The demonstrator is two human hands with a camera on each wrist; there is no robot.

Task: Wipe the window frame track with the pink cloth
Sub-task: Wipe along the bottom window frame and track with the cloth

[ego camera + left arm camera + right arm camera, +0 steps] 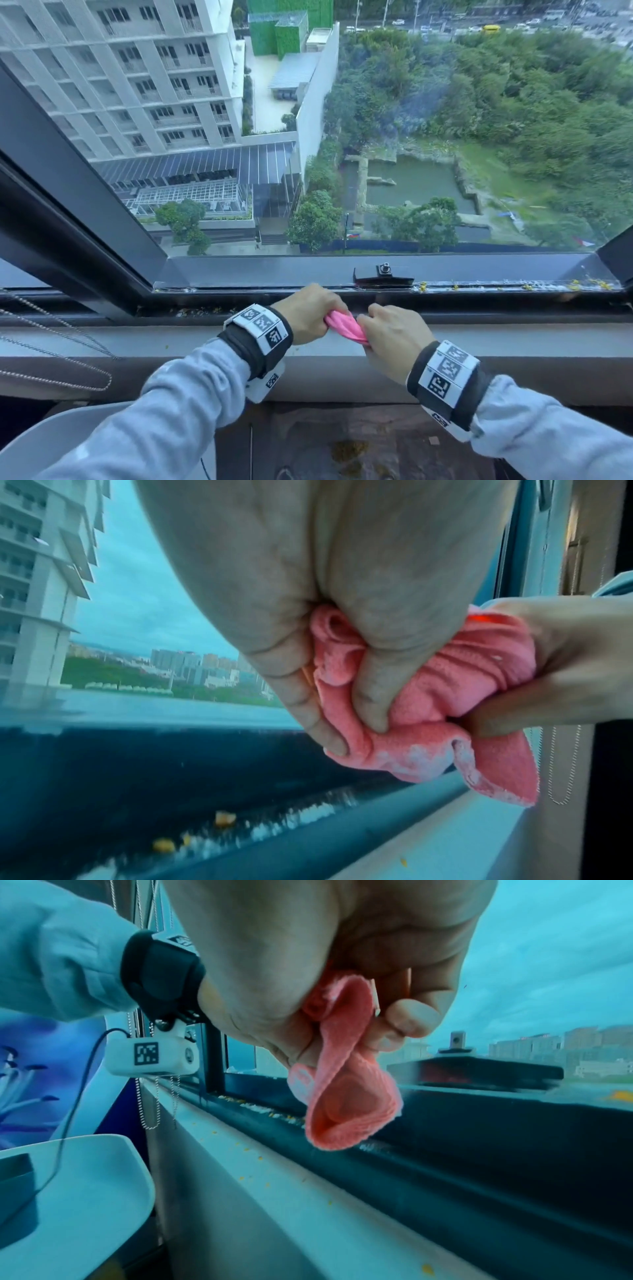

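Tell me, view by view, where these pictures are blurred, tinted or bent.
Head view: sharp, the window frame bowed by the wide lens. Left wrist: blue cast, the track debris smeared. Right wrist: blue cast too, the pink cloth fairly sharp, the latch blurred.

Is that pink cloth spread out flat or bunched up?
Bunched up: the pink cloth is twisted into a roll, gripped between the left hand and right hand.

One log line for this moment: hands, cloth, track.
left hand: grips pink cloth | right hand: grips cloth | cloth: twisted, above sill | track: yellow debris
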